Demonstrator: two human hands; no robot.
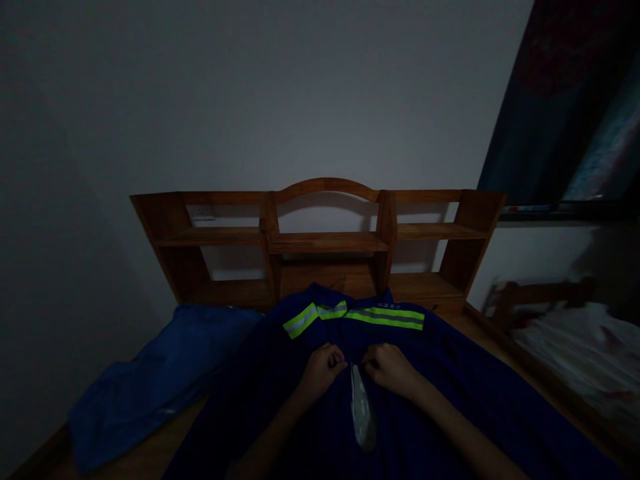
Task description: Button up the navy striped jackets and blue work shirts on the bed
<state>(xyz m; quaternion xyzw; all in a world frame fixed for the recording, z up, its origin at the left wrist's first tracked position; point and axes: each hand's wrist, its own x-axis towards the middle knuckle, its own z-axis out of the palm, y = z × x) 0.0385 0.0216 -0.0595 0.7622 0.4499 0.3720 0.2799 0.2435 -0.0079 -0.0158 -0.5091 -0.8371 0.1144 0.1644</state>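
Observation:
A dark blue work jacket [415,347] is spread out in front of me, its collar toward the shelf. Yellow-green reflective strips [385,318] cross its chest. Below the chest the front gapes, and a pale grey lining [363,417] shows through a narrow slit. My left hand [324,368] pinches the jacket just left of the slit's upper end. On the other side my right hand [390,367] is closed in a similar pinch on the jacket's front edge. The dim light hides exactly what lies between the fingertips.
Behind the jacket, a wooden shelf unit [327,243] stands against the pale wall [300,100]. A lighter blue cloth [165,363] lies at the left on the wooden surface. To the right are a wooden frame [545,293], white bedding [585,353] and a dark curtain [540,133].

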